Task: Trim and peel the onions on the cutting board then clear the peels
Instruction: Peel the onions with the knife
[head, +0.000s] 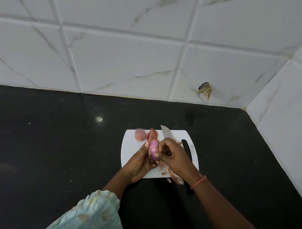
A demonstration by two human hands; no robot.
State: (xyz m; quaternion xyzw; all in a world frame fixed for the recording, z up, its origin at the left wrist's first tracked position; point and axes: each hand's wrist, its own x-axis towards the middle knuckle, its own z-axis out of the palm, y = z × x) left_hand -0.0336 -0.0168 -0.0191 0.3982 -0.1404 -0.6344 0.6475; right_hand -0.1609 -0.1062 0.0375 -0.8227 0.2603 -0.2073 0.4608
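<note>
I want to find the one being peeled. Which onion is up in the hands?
The purple onion, gripped by the left hand and right hand. The paler onion lies untouched on the cutting board.

This is a home kitchen, seen at a corner of the worktop. A dark, speckled stone tabletop (52, 142) runs back to walls clad in large white tiles (114, 62) with grey marble veining, and the two tiled walls meet at the right. One tile has a broken hole (205, 90) in it. On the tabletop lies a small white plastic cutting board (130, 149) with a kitchen knife (166, 133), small pink onions (140, 136) and loose papery peels (176, 178), all food-preparation things. The lighting is dim and domestic.
</note>
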